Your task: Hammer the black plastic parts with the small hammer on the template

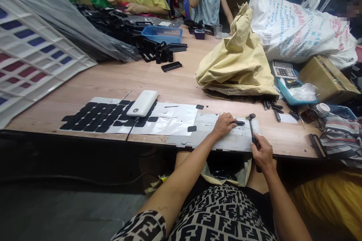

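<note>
My right hand is closed round the dark handle of a small hammer, whose head is up over the work surface. My left hand pinches a slim black pen-like piece that points right, toward the hammer. Beneath both lies a greyish plastic sheet at the table's near edge. Left of it, a white sheet carries rows of black rounded stickers, with a white power bank resting on top. Two loose black stickers lie near my left hand.
Beyond my hands stands a crumpled yellow paper sack. To the right are a blue tray, a calculator and a cardboard box. Black parts and a blue basket sit farther back, near two people. An open bag is at my lap.
</note>
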`<state>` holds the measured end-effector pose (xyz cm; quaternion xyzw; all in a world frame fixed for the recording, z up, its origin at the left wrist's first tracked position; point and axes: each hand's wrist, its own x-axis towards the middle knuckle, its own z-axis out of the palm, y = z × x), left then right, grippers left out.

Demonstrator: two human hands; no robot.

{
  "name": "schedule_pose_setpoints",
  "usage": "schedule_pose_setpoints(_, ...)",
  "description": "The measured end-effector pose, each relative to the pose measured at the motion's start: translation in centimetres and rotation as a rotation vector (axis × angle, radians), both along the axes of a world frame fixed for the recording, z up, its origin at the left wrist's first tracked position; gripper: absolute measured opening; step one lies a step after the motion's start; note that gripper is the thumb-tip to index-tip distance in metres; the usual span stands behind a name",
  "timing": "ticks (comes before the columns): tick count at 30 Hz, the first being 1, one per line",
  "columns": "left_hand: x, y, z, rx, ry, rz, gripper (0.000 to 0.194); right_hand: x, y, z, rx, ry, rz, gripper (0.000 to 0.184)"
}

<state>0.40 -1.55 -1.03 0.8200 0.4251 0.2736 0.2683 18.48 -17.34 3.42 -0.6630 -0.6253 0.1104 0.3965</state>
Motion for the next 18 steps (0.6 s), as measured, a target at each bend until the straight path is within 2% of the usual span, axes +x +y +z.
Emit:
schedule_pose_setpoints(5, 0.1, 0.0, 0.3, 0.012, 0.020, 0.016, 0.020, -0.7, -0.4, -0.3, 0.003, -0.067, 0.061, 0.036)
schedule_pose_setpoints(14, 0.1, 0.1, 0.6, -0.002, 0.028, 0.020, 0.017, -2.2, 0.2, 0.2, -0.026, -0.055, 0.098, 0.037)
schedule_pose_setpoints(18, 0.1, 0.0, 0.7, -0.019, 0.013, 0.018, 0.018, -1.6, 0.7, 0.0, -0.045, -0.001, 0.063, 0.037)
